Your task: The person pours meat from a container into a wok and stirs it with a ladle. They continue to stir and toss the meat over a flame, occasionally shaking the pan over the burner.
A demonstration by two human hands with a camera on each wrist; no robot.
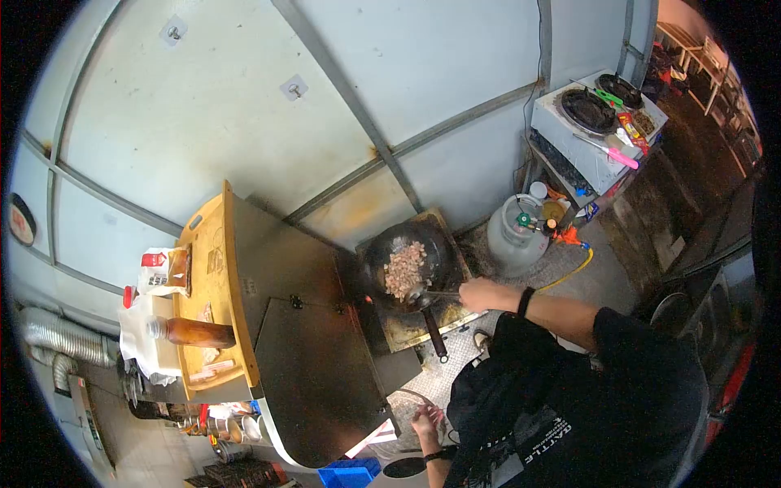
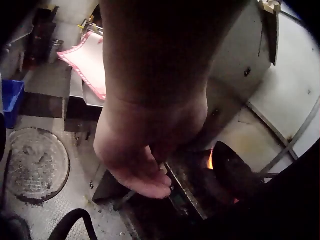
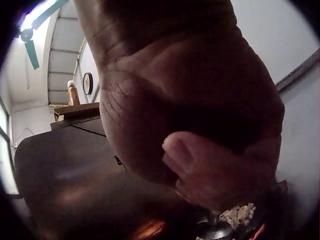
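Observation:
My right hand (image 1: 482, 294) grips the handle of a metal ladle, reaching in from the right over a black wok (image 1: 443, 252). The ladle's bowl (image 3: 215, 230) lies at the near edge of a heap of small, pale brown diced food (image 1: 404, 270). In the head view the wok's dark handle (image 1: 435, 333) points toward me, untouched by either hand. Lower down, my left hand (image 1: 425, 423) hangs near the stove front with loosely bent fingers, nothing visible in its grasp. Close by in the left wrist view, a flame (image 2: 210, 159) burns beside the wok.
A metal panel (image 1: 317, 366) stands left of the wok, with a wooden tray (image 1: 232, 285) and a bottle (image 1: 199, 333) above. To the right are a gas cylinder (image 1: 512, 244) and a two-burner stove (image 1: 569, 138). A blue bin (image 1: 350, 473) sits below.

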